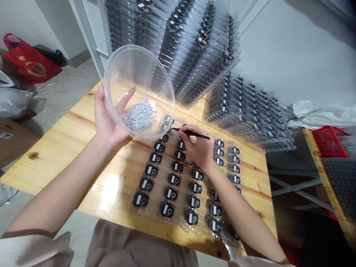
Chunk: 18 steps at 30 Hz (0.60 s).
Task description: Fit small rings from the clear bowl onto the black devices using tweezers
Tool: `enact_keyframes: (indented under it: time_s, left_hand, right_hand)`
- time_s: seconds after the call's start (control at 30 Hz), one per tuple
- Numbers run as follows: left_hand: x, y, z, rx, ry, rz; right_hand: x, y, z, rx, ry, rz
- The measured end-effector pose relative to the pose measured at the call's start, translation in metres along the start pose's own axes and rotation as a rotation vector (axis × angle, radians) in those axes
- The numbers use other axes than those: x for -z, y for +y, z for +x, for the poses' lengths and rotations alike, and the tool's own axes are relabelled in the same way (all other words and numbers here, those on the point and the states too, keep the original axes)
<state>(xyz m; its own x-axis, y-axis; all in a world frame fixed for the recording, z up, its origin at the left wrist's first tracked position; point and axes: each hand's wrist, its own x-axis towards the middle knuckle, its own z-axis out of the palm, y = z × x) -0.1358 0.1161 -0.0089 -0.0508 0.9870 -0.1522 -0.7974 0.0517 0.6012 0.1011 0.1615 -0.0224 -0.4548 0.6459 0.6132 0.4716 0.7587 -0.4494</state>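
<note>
While tub (pixel 133 74) w/ wht bits (pixel 140 114) is held tilted by L hand (pixel 111 129), tweezers (pixel 198 135) are pinched in R hand (pixel 203 150) over tray (pixel 164 168) of blk parts (pixel 174 180).

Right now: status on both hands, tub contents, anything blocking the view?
Left hand holding clear tub, small whitish parts inside. Right hand gripping black tweezers over the filled tray. Right forearm hiding some of it.

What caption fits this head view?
Left hand holding a clear tub of small pieces, right hand with black tweezers above a tray.
</note>
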Motion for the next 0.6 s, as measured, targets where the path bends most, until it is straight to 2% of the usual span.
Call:
enact_keyframes:
  time_s: [0.6]
  left_hand:
    - [0.0000,0.0008,-0.0008,-0.002,-0.005,0.058]
  right_hand:
    - [-0.0033,-0.0009,-0.0038,0.091,-0.064,-0.052]
